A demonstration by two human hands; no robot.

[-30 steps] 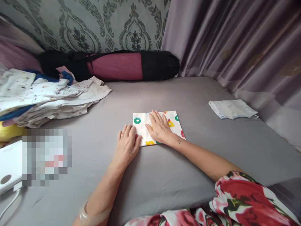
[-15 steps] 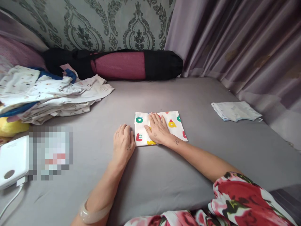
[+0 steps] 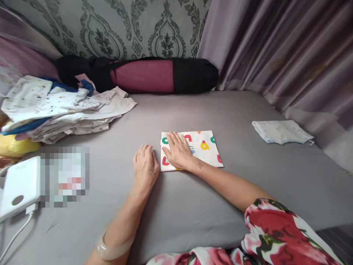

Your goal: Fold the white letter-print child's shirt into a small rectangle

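A folded white cloth (image 3: 202, 147) printed with green, red and yellow shapes lies flat on the grey bed sheet (image 3: 193, 110). My right hand (image 3: 178, 151) rests palm down on the cloth's left half, fingers spread. Beside the cloth's left edge my left hand (image 3: 145, 167) lies flat on the sheet, fingers together, holding nothing. A pale bangle circles my left wrist.
A heap of light printed clothes (image 3: 63, 106) lies at the back left. A black and maroon roll bag (image 3: 143, 75) lies along the patterned wall. A folded pale cloth (image 3: 280, 131) sits at the right near the purple curtain (image 3: 289, 55). A white device (image 3: 19, 186) with a cable lies at the left.
My left hand has slid off the cloth's left edge onto the sheet. My right hand has shifted left across the cloth, uncovering more of its print.
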